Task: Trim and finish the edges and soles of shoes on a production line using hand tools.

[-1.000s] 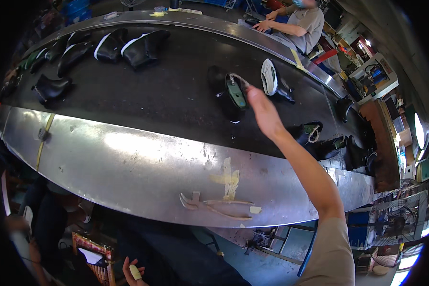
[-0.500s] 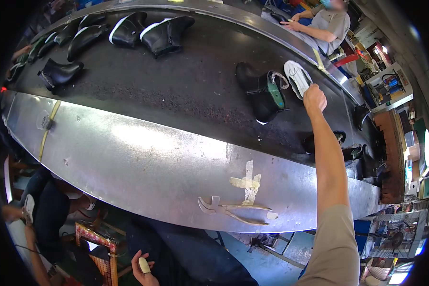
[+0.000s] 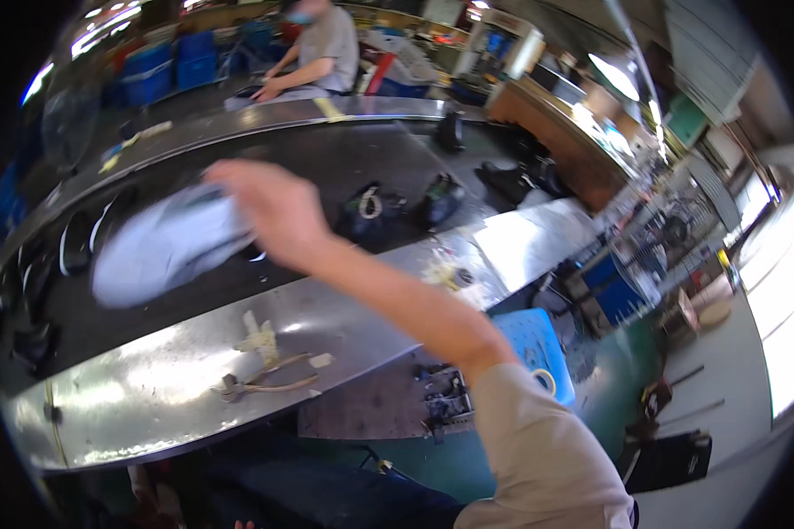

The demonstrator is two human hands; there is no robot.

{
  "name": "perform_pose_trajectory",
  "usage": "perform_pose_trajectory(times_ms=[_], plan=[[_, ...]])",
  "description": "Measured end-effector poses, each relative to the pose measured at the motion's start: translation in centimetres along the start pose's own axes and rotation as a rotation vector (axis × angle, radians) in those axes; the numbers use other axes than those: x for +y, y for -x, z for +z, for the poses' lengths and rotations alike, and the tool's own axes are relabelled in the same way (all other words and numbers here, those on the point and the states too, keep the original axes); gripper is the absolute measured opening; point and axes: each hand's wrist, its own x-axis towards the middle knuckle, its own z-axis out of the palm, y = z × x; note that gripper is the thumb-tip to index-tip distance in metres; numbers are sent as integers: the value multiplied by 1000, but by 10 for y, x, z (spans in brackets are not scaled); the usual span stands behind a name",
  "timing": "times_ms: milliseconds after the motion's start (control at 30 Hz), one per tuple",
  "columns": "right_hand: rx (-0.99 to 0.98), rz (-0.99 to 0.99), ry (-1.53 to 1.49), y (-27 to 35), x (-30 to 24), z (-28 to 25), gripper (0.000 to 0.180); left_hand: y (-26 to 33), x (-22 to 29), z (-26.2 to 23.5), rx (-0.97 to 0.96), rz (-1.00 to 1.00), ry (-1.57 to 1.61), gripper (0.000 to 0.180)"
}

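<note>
My right hand [image 3: 278, 212] is closed on one end of a white shoe [image 3: 169, 251], holding it over the dark belt [image 3: 313, 167]. The shoe is smeared by motion, so its details do not show. Only fingertips of my left hand [image 3: 243, 525] appear at the lower edge; the rest is out of the picture. Beyond my right wrist, a black boot [image 3: 368, 212] with a light fluffy lining lies on the belt. Beside it is another dark boot [image 3: 441, 200].
Several black boots [image 3: 75, 242] line the belt's left end. Pincers [image 3: 269, 386] lie on the metal ledge [image 3: 150, 375] nearest me. Across the belt a person [image 3: 322, 57] sits with both hands low. A blue plastic stool [image 3: 538, 339] stands beyond my right arm.
My view has swung to the right. The white shoe, still in my right hand, has come up off the belt toward me. My left hand has nearly left the picture.
</note>
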Motion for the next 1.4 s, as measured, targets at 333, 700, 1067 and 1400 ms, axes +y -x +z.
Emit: perform_pose_trajectory(times_ms=[333,700,1067,1400], plan=[[-790,-495,-298,168,-199,86,6,40,55,32,11,105,393,54],[-1026,400,-660,287,-211,98,48,51,10,58,38,492,90,52],[-721,213,-385,223,-185,52,28,-14,9,59,-234,325,183,57],[-772,39,399,178,-90,0,34,8,37,65,-135,185,121,58]])
